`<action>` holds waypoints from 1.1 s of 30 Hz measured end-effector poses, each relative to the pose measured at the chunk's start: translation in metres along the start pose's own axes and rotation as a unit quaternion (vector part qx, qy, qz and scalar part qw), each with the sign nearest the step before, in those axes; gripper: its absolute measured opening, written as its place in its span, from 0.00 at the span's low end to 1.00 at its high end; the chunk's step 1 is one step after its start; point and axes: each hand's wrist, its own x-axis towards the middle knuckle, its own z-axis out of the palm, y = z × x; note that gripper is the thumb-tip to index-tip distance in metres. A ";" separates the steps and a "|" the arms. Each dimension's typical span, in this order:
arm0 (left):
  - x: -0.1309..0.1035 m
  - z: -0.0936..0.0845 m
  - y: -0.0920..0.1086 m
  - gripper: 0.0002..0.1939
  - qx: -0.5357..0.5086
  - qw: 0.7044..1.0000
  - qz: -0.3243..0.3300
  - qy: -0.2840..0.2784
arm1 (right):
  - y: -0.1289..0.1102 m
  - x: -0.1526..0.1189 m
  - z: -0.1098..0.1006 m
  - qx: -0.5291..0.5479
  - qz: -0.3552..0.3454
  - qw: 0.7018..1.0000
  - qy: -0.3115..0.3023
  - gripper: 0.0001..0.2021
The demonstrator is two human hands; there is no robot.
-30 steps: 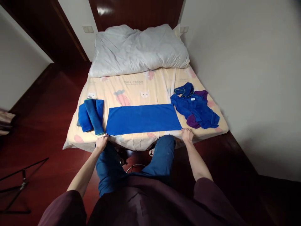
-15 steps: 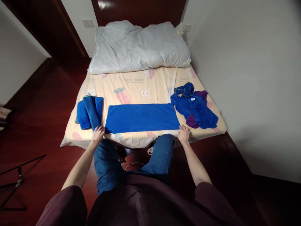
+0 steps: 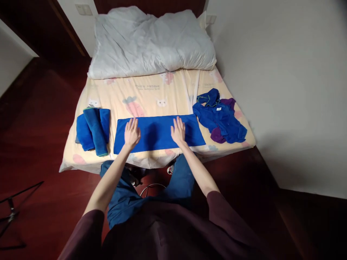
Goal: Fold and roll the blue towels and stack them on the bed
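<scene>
A blue cloth [image 3: 154,134], folded into a long flat rectangle, lies along the front edge of the bed. Over its left part is my left hand [image 3: 132,133], palm down with the fingers stretched out and holding nothing. My right hand [image 3: 178,130] is over the right half, also flat with spread fingers and nothing in it. Whether the palms touch the cloth or hover just above it, I cannot tell. Folded blue cloths [image 3: 84,131] with a rolled blue one [image 3: 94,130] on top lie to the left. Rumpled blue and purple cloths [image 3: 223,121] lie to the right.
A thick white quilt [image 3: 154,43] is bunched at the far end of the bed [image 3: 108,94], which has a patterned sheet. A wall [image 3: 271,90] rises on the right. Black stand legs [image 3: 11,213] are on the floor at the lower left.
Both hands have left the near corners of the blue rectangle and moved inward over it, their fingers now stretched flat. The camera view has shifted slightly.
</scene>
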 end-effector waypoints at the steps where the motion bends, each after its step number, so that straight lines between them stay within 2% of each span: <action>1: 0.013 0.015 0.017 0.34 -0.015 1.000 0.004 -0.004 | -0.019 0.009 0.012 0.002 -0.022 1.000 -0.012 0.30; 2: 0.020 0.032 0.031 0.34 -0.029 0.999 0.007 -0.017 | -0.036 0.014 0.025 -0.001 -0.041 0.999 -0.030 0.31; 4: 0.017 0.069 0.049 0.34 -0.054 0.997 0.004 -0.060 | -0.057 0.009 0.054 -0.013 -0.060 0.995 -0.084 0.31; 7: -0.014 0.117 0.054 0.33 -0.075 0.990 -0.013 -0.123 | -0.062 -0.017 0.091 -0.022 -0.046 0.985 -0.167 0.30; 9: -0.035 0.135 0.049 0.33 -0.078 0.990 -0.024 -0.113 | -0.055 -0.033 0.107 -0.029 -0.029 0.984 -0.173 0.30; 11: -0.044 0.144 0.045 0.34 -0.083 0.991 -0.019 -0.099 | -0.049 -0.040 0.114 -0.034 -0.025 0.985 -0.170 0.31; 18: -0.038 0.144 0.044 0.34 -0.109 0.991 -0.016 -0.074 | -0.047 -0.032 0.111 -0.043 -0.031 0.984 -0.168 0.30; 24: -0.045 0.137 0.036 0.35 -0.103 0.993 -0.033 -0.056 | -0.038 -0.035 0.108 -0.054 -0.059 0.985 -0.152 0.31; 28: -0.055 0.126 0.019 0.35 -0.099 0.992 -0.066 -0.047 | -0.017 -0.033 0.099 -0.062 -0.062 0.986 -0.145 0.32; 33: -0.068 0.105 -0.013 0.36 -0.074 0.991 -0.107 -0.036 | 0.028 -0.028 0.080 -0.076 -0.024 0.987 -0.137 0.32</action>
